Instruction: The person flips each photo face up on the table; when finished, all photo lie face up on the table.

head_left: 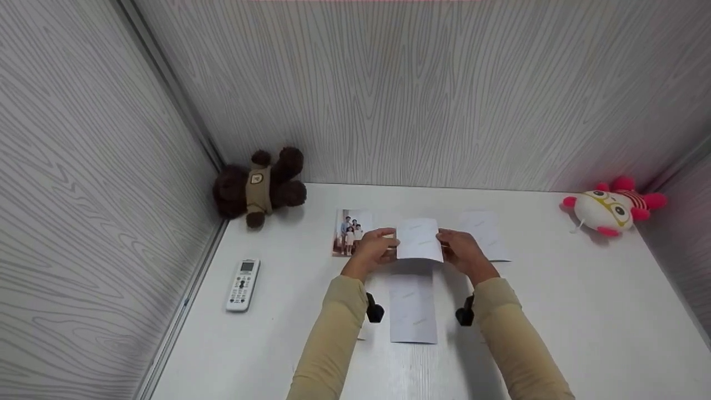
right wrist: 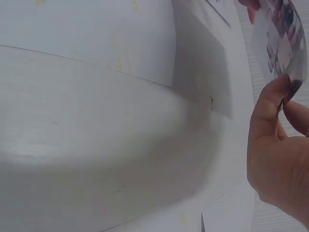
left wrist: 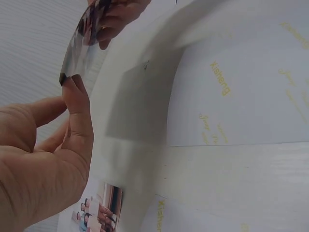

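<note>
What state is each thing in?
Held photo: raised, bowed, picture underneath
Left grip: pinching held photo
Right grip: pinching held photo
Family photo: lying picture up
Near sheet: lying white side up
Right sheet: lying white side up
Remote: lying buttons up, screen unreadable
Bear: lying down
Pink doll: lying face up

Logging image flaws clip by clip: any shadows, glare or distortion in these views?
Head: faint shadow below the held photo; left wrist: darker shadow on the table, a sheet with a bowed-looking edge; right wrist: broad soft shadow, pale glare on the table.
</note>
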